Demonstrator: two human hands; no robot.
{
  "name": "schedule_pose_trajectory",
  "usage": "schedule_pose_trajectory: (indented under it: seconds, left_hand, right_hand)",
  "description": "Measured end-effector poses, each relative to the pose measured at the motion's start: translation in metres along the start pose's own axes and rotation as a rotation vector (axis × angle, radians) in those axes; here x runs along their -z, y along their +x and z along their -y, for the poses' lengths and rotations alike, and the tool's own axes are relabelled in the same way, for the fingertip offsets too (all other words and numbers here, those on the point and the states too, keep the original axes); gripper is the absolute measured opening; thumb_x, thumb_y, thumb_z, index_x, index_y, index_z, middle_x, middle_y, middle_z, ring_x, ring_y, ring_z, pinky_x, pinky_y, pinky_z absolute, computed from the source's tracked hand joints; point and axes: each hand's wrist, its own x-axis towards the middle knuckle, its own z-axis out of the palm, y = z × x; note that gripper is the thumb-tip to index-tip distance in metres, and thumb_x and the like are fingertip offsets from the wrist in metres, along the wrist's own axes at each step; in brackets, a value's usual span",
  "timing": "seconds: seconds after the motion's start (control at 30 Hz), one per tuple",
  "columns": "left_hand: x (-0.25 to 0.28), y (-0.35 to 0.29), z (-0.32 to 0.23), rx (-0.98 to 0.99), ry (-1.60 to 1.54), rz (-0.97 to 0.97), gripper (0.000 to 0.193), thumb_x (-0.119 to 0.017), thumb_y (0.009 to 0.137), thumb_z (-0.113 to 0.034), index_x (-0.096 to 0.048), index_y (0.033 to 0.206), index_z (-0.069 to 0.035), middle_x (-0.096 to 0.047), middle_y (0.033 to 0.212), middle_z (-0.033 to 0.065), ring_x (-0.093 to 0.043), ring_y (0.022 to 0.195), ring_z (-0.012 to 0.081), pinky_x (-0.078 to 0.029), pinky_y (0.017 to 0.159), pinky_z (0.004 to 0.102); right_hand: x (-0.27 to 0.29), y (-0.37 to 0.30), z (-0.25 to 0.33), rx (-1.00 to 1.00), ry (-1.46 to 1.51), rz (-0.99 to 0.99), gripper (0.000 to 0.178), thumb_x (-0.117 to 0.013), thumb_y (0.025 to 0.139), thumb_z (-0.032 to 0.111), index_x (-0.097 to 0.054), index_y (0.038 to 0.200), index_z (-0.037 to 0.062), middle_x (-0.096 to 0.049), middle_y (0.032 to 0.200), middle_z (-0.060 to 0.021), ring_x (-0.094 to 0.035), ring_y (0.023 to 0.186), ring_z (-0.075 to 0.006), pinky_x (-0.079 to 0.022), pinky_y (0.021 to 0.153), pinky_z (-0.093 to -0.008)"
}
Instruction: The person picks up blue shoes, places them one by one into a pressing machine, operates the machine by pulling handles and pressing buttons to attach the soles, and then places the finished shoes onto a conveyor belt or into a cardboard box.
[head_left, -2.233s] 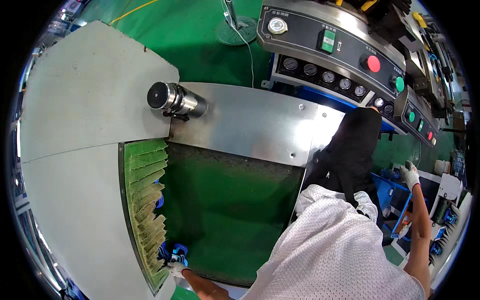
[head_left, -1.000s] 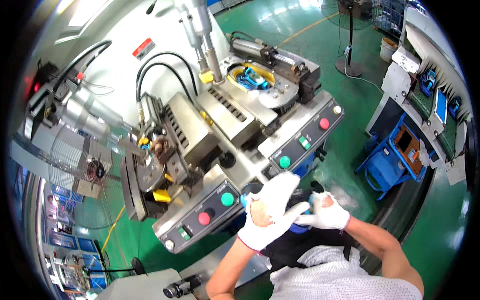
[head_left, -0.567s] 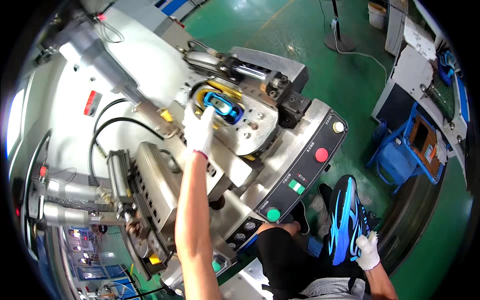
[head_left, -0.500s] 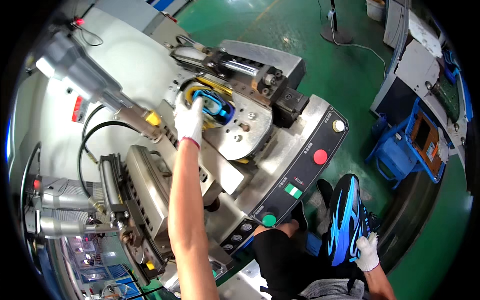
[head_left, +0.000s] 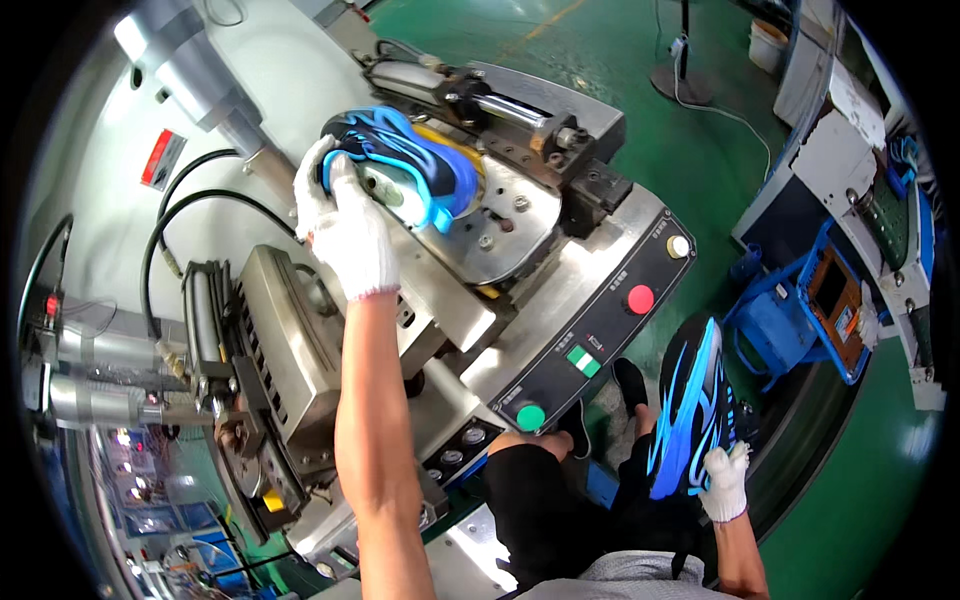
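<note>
My left hand [head_left: 350, 220], in a white glove, is closed on the end of a black-and-blue shoe upper [head_left: 425, 165]. That upper lies tilted over the metal plate [head_left: 510, 225] of the machine, with its pale inside partly showing. A yellow part shows along its far edge. Low on the right, my right hand [head_left: 724, 482], gloved as well, is closed on one end of a second black-and-blue shoe [head_left: 690, 410]. This shoe is held beside my leg, above the floor, its patterned side up. Some of the right fingers are hidden.
A sloping black panel [head_left: 600, 320] carries a red button [head_left: 640, 298], a green button [head_left: 530, 417] and a white one. Metal cylinders [head_left: 510, 110] stand beyond the plate. Blue crates [head_left: 790, 315] sit on the right, by a workbench [head_left: 840, 140].
The left upper has come up out of the machine's recess, toward me and left, and more of it shows. The right shoe has shifted slightly, still in my right hand. The view has turned a little.
</note>
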Motion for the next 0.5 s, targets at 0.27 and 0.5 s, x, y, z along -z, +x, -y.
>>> schedule_pose_trajectory:
  seconds: [0.27, 0.5]
  left_hand:
    - [0.179, -0.188, -0.106, 0.136, -0.345, 0.476, 0.031, -0.063, 0.089, 0.009, -0.068, 0.118, -0.003, -0.068, 0.121, 0.0133, -0.064, 0.121, 0.0318, -0.047, 0.109, 0.0444]
    - [0.289, -0.349, -0.095, 0.568, -0.252, 0.746, 0.021, -0.069, 0.088, -0.001, -0.074, 0.108, -0.005, -0.069, 0.117, 0.0153, -0.065, 0.112, 0.0339, -0.05, 0.1, 0.0453]
  right_hand:
    - [-0.105, 0.034, 0.202, 0.493, -0.154, 0.09, 0.064, -0.076, 0.09, 0.043, -0.063, 0.126, -0.0081, -0.069, 0.118, -0.021, -0.064, 0.106, -0.0239, -0.051, 0.095, -0.0398]
    - [-0.296, 0.097, 0.404, 0.951, -0.676, 0.341, 0.082, -0.072, 0.083, 0.063, -0.066, 0.121, -0.0096, -0.073, 0.114, -0.0238, -0.071, 0.105, -0.0321, -0.054, 0.094, -0.041]
